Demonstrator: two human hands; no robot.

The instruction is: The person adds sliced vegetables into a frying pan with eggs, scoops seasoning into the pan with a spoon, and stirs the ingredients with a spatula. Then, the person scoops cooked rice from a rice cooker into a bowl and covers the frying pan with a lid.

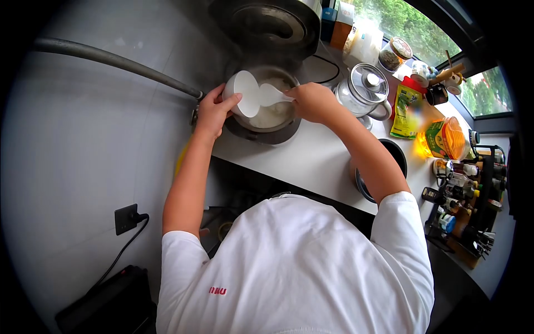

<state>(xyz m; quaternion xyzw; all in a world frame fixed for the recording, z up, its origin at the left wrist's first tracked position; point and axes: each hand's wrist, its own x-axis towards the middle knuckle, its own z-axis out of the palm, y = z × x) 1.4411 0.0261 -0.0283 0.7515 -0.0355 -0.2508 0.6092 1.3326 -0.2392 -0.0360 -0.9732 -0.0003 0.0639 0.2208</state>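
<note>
Over the open rice cooker [270, 137], my left hand [216, 108] grips a white bowl [243, 94], tilted so its inside shows. My right hand [312, 101] is closed on the handle of a white paddle [271, 94], whose head touches or overlaps the bowl's right edge. White rice [270, 116] lies in the cooker's pot beneath both hands. The cooker's lid [272, 28] stands raised behind. Whether the bowl holds any rice is too unclear to tell.
Right of the cooker stands a glass kettle [364, 89]. A dark pot [389, 153] sits partly under my right forearm. Farther right are a yellow packet [406, 111], an oil bottle [445, 138] and a rack of seasoning bottles [464, 195]. A pipe [119, 61] runs along the left wall.
</note>
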